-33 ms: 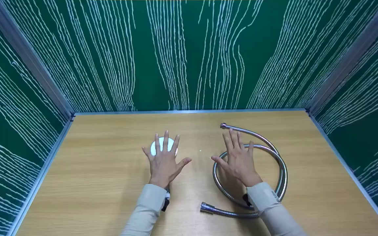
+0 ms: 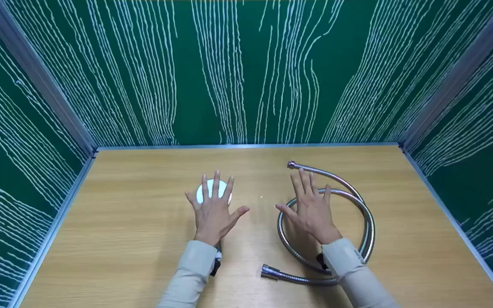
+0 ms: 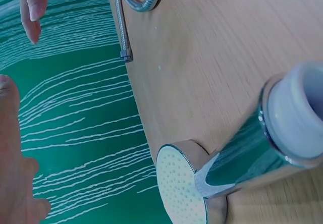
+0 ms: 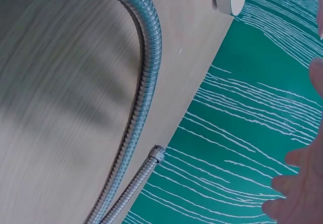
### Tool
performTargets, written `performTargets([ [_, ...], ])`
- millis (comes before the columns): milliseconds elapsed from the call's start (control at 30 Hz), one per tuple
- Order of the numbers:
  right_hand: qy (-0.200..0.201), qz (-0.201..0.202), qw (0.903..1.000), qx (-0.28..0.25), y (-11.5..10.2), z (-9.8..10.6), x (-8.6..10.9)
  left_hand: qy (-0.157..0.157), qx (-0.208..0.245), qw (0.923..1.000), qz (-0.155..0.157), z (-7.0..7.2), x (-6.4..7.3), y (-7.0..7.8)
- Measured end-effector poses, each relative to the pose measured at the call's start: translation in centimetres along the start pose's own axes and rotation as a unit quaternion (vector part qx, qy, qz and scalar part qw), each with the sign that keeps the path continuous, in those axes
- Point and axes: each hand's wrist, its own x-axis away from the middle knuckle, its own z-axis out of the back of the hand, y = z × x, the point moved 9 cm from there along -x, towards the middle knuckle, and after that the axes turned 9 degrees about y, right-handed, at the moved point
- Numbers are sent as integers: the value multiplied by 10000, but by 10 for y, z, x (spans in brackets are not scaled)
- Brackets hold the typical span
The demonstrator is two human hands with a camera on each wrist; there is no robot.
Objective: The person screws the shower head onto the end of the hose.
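My left hand [image 2: 215, 212], palm down with fingers spread, hovers over a chrome handheld shower head [image 2: 210, 186]. The left wrist view shows its round, pale nozzle face [image 3: 176, 183] and its chrome handle [image 3: 247, 156], which ends in a white threaded collar [image 3: 295, 115]. From above, most of the handle is hidden under my hand and forearm. Fingers also spread, my right hand [image 2: 313, 212] is held above a coiled metal shower hose [image 2: 369, 218]. One hose end [image 2: 291, 164] lies toward the back, the larger end fitting [image 2: 270, 271] toward the front. Neither hand holds anything.
The wooden tabletop [image 2: 122, 222] is bordered by metal edging [image 2: 246, 146]. Green panels [image 2: 246, 72] with white streaked lines stand at the back and both sides, joined by metal corner posts [image 2: 452, 72]. Bare wood lies between the shower head and the hose.
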Motion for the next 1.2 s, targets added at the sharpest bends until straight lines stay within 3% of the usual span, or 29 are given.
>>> performTargets([
  [467, -11, -86, 9999, -67, 6, 4, 4, 72, 71, 9999, -61, 6, -1, 4],
  [733, -180, -31, 9982, -568, 1, 8, 13, -83, 1156, 9926, 371, -1, 6, -9],
  [833, -217, -42, 9965, -805, -2, 9, 23, -281, 1830, 9804, 676, -7, 13, -17],
  [967, -286, -41, 9944, -1021, -6, 8, 38, -383, 2889, 9487, 1229, -14, 21, -31],
  [1200, -539, 182, 9926, -1073, -16, 0, 64, -473, 3754, 9018, 2088, -29, 35, -52],
])
